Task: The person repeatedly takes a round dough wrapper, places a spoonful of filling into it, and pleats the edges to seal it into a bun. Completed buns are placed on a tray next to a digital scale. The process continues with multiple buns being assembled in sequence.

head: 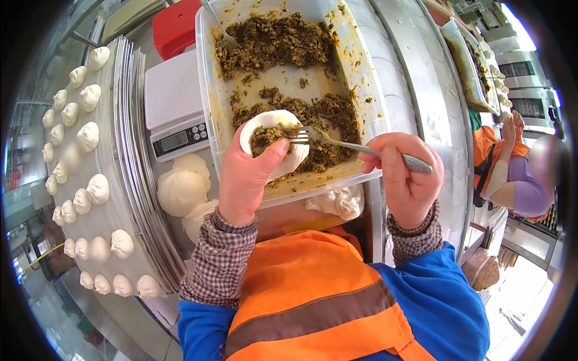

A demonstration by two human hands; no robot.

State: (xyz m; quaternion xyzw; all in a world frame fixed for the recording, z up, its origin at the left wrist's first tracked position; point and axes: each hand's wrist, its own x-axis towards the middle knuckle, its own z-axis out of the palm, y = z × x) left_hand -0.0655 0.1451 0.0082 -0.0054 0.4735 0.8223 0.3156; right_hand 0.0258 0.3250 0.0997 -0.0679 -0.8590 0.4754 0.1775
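In my left hand (250,180) a round dough wrapper (293,160) is cupped, with chopped brown-green filling (266,137) in its hollow. My left thumb presses on the filling's near edge. My right hand (408,176) grips the handle of a metal fork (347,145), whose tines reach over the wrapper beside the thumb. Both hands are above the near part of a translucent plastic tub (295,192), which holds more filling (280,40) in a far and a near heap. A second metal utensil (219,22) leans in the tub's far left corner.
Left of the tub are a digital kitchen scale (174,99), flat dough rounds (183,185) and a red object (175,27). Filled buns (90,135) stand in rows on stacked trays (140,180) farther left. At right, a co-worker (519,176) is near another filling tub (469,67).
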